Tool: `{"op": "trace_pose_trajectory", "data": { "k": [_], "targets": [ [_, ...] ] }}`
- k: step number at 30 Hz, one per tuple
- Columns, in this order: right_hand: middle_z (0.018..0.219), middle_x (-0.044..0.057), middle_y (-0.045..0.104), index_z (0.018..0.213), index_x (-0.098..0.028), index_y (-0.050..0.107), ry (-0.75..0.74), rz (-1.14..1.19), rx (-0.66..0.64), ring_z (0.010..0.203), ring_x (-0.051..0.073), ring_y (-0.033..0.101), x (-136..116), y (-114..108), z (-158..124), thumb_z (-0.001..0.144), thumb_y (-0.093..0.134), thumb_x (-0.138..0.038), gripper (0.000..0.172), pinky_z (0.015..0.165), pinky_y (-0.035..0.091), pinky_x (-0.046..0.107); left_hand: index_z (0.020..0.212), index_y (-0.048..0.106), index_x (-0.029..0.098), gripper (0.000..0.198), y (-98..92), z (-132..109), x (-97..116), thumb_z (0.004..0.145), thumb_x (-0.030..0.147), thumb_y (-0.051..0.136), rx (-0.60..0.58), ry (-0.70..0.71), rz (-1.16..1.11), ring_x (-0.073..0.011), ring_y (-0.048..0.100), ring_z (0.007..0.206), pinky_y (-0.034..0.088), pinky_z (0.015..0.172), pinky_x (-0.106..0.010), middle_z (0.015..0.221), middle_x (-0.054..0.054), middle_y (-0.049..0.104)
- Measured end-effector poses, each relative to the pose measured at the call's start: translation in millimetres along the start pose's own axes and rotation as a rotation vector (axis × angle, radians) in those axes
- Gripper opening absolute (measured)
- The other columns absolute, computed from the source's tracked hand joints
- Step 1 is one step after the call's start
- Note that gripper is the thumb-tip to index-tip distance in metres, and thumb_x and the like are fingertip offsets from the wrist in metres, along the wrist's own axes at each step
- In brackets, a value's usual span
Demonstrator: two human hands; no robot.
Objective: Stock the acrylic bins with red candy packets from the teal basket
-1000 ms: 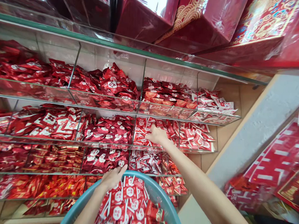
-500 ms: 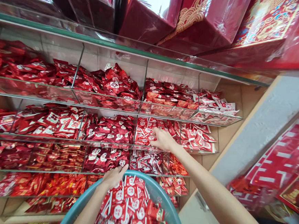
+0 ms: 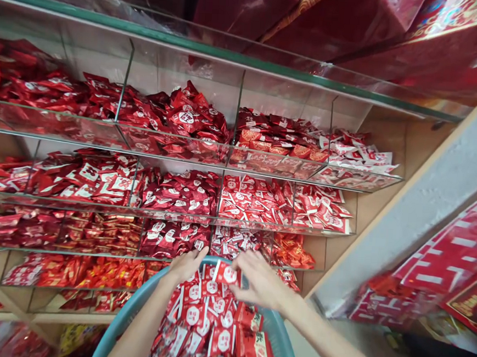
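A teal plastic basket sits at the bottom centre, heaped with red and white candy packets. My left hand is closed on the far left part of its rim; the underside of the fingers is hidden. Over the far right of the basket is my right hand, its fingers pinching one small red packet with a white round label. Beyond the rim, a shelf compartment of similar red and white packets faces me.
Glass-fronted shelves with dividers hold several heaps of red packets. Large dark red gift boxes stand above on a glass shelf. At right are a pale wall and hanging red packaging.
My right hand has come down from the shelf compartment to above the basket, with a packet in its fingers. The left hand stays at the rim. The view has shifted slightly.
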State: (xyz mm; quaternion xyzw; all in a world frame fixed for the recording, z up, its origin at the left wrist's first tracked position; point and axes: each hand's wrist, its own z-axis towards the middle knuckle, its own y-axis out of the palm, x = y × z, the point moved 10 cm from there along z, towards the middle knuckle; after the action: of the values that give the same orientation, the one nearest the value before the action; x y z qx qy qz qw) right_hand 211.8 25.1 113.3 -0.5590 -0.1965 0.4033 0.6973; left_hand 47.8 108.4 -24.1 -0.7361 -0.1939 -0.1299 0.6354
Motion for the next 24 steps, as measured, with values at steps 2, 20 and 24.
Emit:
{"op": "trace_pose_trajectory", "data": {
  "k": [2, 20, 24],
  "targets": [
    [0.087, 0.002, 0.054, 0.088, -0.020, 0.046, -0.016, 0.002, -0.069, 0.082, 0.017, 0.046, -5.4, 30.2, -13.4, 0.073, 0.056, -0.034, 0.023, 0.077, 0.033, 0.031, 0.109, 0.057, 0.023, 0.074, 2.5, 0.7, 1.2, 0.076, 0.067, 0.008, -0.018, 0.015, -0.036, -0.0276, 0.053, 0.107, 0.039, 0.087, -0.039, 0.116, -0.008, 0.059],
    [0.093, 0.003, 0.055, 0.094, -0.020, 0.048, -0.153, -0.063, -0.179, 0.090, 0.018, 0.046, -21.4, 96.9, -32.0, 0.076, 0.053, -0.038, 0.026, 0.086, 0.031, 0.033, 0.104, 0.059, 0.024, 0.075, 6.3, 2.2, -0.9, 0.074, 0.070, 0.009, -0.030, 0.025, -0.102, -0.0280, 0.053, 0.106, 0.037, 0.087, -0.039, 0.113, -0.008, 0.061],
    [0.095, 0.002, 0.055, 0.098, -0.020, 0.049, -0.143, -0.043, -0.145, 0.090, 0.018, 0.047, -19.0, 91.0, -30.4, 0.078, 0.050, -0.045, 0.032, 0.086, 0.032, 0.034, 0.102, 0.059, 0.026, 0.069, 6.3, 3.5, -2.6, 0.075, 0.069, 0.012, -0.020, 0.038, -0.116, -0.0289, 0.055, 0.102, 0.037, 0.086, -0.041, 0.108, -0.008, 0.063]
  ]
}}
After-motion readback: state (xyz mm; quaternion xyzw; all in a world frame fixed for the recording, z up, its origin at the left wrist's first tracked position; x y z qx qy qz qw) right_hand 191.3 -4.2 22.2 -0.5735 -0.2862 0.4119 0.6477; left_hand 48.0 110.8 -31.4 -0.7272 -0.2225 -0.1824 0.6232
